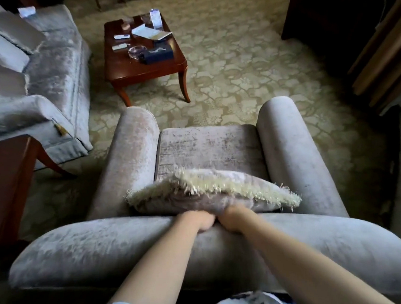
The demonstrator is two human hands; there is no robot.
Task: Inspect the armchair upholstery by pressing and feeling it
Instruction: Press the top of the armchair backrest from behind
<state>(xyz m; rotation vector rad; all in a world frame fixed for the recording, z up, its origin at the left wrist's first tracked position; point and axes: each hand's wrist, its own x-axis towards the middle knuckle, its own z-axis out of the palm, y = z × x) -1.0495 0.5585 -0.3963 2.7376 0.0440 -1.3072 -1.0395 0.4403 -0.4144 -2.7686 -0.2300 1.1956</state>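
**Both hands gripping the cushion over the armchair back**

Head view: person is standing behind the armchair (pixel 217 245), reaching both bare arms forward over its backrest top. Left hand (pixel 204 220) and right hand (pixel 232 219) are side by side, nearly touching, both clenching the near edge of the fringed cushion (pixel 198 195). Fingers are curling into the fabric, mostly hidden under it. Cushion is lying tilted across the back of the seat, its cream fringe facing up, left corner overhanging the left armrest (pixel 132 157). Seat cushion (pixel 208 146) is showing bare ahead of it, pile looking patchy. Right armrest (pixel 291 148) is sitting just beside the fringe end. Armchair is standing on patterned carpet (pixel 247 58), facing a wooden coffee table (pixel 146 67) carrying papers and small items. A matching sofa (pixel 49 68) is sitting to the left.
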